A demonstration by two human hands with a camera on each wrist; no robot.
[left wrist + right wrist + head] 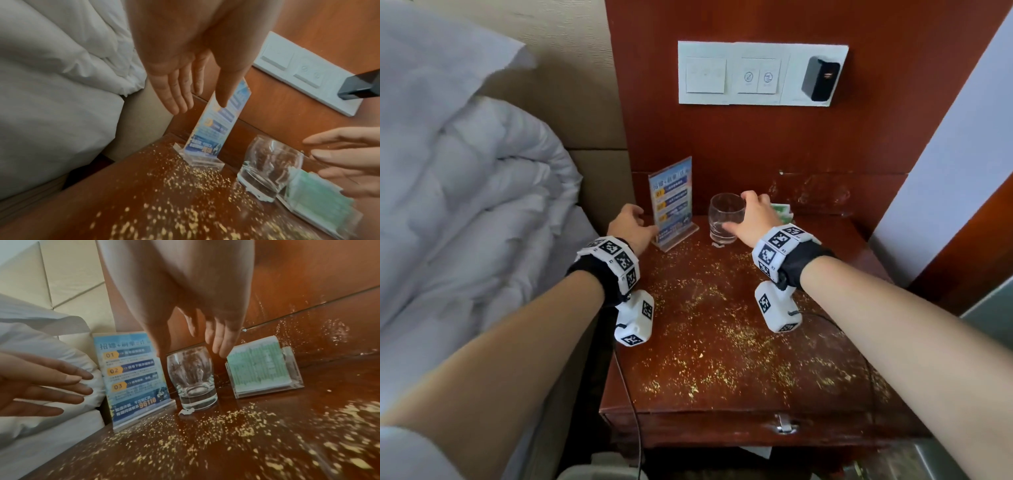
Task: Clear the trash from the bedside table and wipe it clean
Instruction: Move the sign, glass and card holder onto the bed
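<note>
Risk, glass: the clear, rounded drinking glass (725,218) could be tipped or slid off its base if it is taken from above with the fingers only half round it; it stands just beside the sign and the card holder, so either could be knocked.
Risk, sign: the upright clear-acrylic sign stand with a blue printed sheet (673,201) is tall on a narrow foot and could be toppled by a sideways brush.
Risk, crumbs: the yellow crumbs (722,329) could be swept onto the floor or the white duvet (465,192) if things are dragged rather than lifted.
Left hand: the left hand (631,228) is spread with straight fingers just beside the sign's left edge; nothing is held, and contact cannot be told.
Right hand: the right hand (751,219) is open, fingers extended over and beside the glass rim; no closed grip is seen.
Table: the dark red-brown wooden bedside table (835,370) stands between the bed and the wall, its top strewn with crumbs nearly all over, densest in the middle and front.
Trash: a small white scrap (186,412) lies at the foot of the glass.
Back right: a clear holder of green-printed cards (261,368) stands by the back panel.
Progress: wiping is judged not yet begun.
</note>
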